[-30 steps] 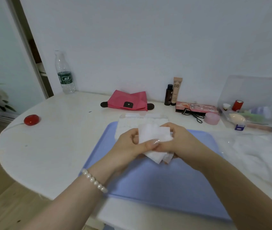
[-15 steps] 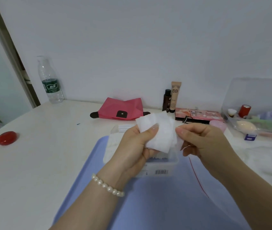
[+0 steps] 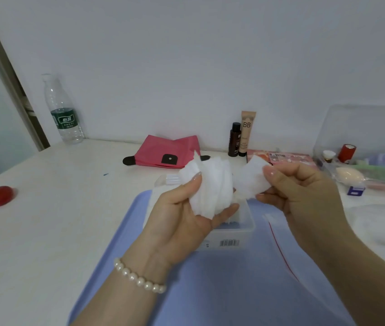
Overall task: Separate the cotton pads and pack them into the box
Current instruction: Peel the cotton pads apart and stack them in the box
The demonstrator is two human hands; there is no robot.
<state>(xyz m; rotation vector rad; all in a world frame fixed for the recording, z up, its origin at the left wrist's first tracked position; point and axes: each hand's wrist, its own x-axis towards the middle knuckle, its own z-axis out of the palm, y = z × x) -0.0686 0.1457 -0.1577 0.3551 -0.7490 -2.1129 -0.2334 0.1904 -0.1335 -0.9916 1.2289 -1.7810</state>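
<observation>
Separation is happening above the clear box (image 3: 230,231), which is sitting on the blue tray (image 3: 210,290). The left hand (image 3: 182,222) is holding the fanned stack of cotton pads (image 3: 210,187), thumb pressing on top, fingers curled under it. The right hand (image 3: 304,196) is pinching one pad (image 3: 250,180) between thumb and fingers. To do this well, I think she should be pulling sideways slowly, keeping the left thumb firm, so only one layer is peeling off.
</observation>
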